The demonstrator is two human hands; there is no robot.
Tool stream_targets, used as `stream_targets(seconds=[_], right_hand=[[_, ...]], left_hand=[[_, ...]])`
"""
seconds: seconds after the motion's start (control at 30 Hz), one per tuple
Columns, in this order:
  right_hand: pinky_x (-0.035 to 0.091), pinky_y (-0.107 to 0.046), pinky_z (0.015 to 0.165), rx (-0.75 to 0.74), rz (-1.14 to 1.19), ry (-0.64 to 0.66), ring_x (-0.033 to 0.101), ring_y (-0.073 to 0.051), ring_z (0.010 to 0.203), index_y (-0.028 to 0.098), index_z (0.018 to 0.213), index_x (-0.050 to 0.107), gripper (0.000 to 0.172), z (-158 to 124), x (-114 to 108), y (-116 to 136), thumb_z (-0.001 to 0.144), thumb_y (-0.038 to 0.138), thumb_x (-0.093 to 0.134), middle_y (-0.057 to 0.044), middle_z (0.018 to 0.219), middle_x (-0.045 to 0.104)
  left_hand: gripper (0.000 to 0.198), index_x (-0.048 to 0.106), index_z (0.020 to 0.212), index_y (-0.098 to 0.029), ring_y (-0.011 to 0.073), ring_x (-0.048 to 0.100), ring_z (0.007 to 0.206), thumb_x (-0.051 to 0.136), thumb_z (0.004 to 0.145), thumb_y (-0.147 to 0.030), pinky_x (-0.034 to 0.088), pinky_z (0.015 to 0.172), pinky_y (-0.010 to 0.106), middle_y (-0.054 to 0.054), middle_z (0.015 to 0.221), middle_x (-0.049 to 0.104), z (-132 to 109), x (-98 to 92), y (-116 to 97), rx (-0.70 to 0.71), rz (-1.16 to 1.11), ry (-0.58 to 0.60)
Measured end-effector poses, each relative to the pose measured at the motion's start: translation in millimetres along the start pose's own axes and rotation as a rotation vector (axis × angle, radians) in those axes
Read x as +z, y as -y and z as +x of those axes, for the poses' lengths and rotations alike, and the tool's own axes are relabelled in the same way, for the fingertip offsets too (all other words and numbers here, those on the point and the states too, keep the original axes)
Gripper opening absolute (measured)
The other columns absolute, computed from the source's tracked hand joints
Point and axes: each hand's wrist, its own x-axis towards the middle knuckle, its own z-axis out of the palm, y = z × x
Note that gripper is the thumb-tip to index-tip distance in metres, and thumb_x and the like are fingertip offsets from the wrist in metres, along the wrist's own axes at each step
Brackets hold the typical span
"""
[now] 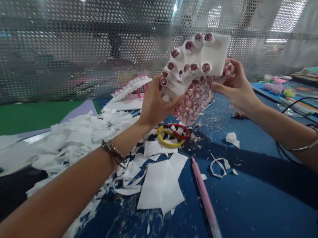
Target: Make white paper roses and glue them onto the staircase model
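Raised above the blue table is a curved white paper piece [212, 54] studded with several dark red round spots. A sheet of pinkish bubble wrap [194, 102] hangs below and behind it. My left hand [156, 101] pinches the lower left end of the paper piece, fingers closed behind it. My right hand [235, 87] grips the bubble wrap by its right edge, thumb in front. Under the held pieces, a yellow ring [162, 139] and a red ring [186, 132] overlap on the table. A pink marker [206, 205] lies nearer to me.
Torn white paper scraps [82, 136] heap up on the left, and folded white paper [162, 184] lies at centre. A white paper model with red posts [132, 93] stands behind. Pencils [305, 109] and a black cable [312, 98] lie right. A perforated metal screen [71, 40] rises behind.
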Motion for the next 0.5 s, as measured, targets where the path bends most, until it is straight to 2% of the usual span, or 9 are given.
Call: stream_targets(seconds=[0.23,0.37,0.5], right_hand=[[0.054,-0.044,0.087,-0.070,0.001,0.009,0.063,-0.020,0.102,0.035,0.126,0.017,0.060,0.5,-1.0,-3.1,0.081,0.048,0.055,-0.005,0.118,0.057],[0.054,-0.044,0.086,-0.028,0.003,0.027,0.064,-0.020,0.100,0.034,0.125,0.020,0.060,1.0,-4.3,-4.7,0.080,0.046,0.059,-0.004,0.116,0.058],[0.055,-0.045,0.084,-0.030,-0.027,0.001,0.064,-0.021,0.100,0.035,0.127,0.018,0.063,-0.8,-1.4,-6.3,0.080,0.046,0.058,-0.005,0.116,0.058]], left_hand=[[0.051,0.046,0.105,-0.020,0.0249,0.060,0.089,0.073,0.067,-0.040,0.050,0.079,0.039,0.009,0.097,0.061,-1.1,-0.4,-0.6,0.010,-0.003,0.001],[0.047,0.045,0.102,-0.021,0.0239,0.060,0.087,0.072,0.068,-0.040,0.051,0.075,0.037,0.008,0.095,0.061,-3.9,2.2,-0.3,0.001,-0.021,0.005],[0.048,0.044,0.103,-0.021,0.0240,0.061,0.089,0.072,0.067,-0.038,0.050,0.076,0.036,0.008,0.095,0.061,-7.0,4.5,-0.1,-0.014,0.001,0.002]])
